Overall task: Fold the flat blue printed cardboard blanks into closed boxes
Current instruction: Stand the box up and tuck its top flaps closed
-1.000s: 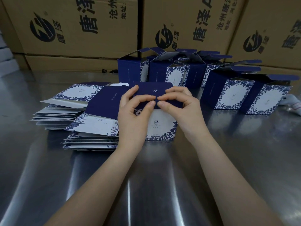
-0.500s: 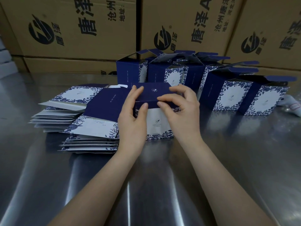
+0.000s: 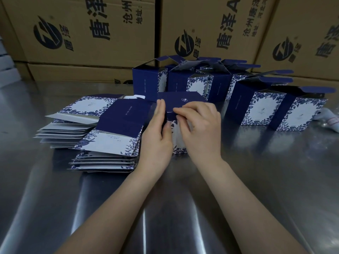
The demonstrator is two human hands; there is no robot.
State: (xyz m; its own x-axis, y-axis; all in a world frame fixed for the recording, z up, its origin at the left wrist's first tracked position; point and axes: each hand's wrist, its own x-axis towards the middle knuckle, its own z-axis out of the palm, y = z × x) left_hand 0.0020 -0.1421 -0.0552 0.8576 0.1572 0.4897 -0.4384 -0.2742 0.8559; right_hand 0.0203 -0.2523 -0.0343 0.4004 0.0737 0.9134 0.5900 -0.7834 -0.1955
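A blue box with a white floral front [image 3: 180, 100] stands on the steel table in the middle, its dark lid folded flat on top. My left hand [image 3: 157, 136] lies against the box's left side, fingers straight and thumb on the front. My right hand [image 3: 200, 130] covers the front, with its curled fingers pinching the lid's front edge. Two stacks of flat printed blanks [image 3: 108, 132] lie just left of the box. Most of the box's front is hidden by my hands.
Several erected boxes with open top flaps [image 3: 256, 105] stand behind and to the right. Large brown cartons [image 3: 211, 28] wall off the far side. A white object [image 3: 332, 120] lies at the right edge. The steel table [image 3: 165, 208] stretches toward me.
The lid has gone down flat onto the box. My left hand slid from the lid's front to the box's left side, and my right hand moved over the front edge.
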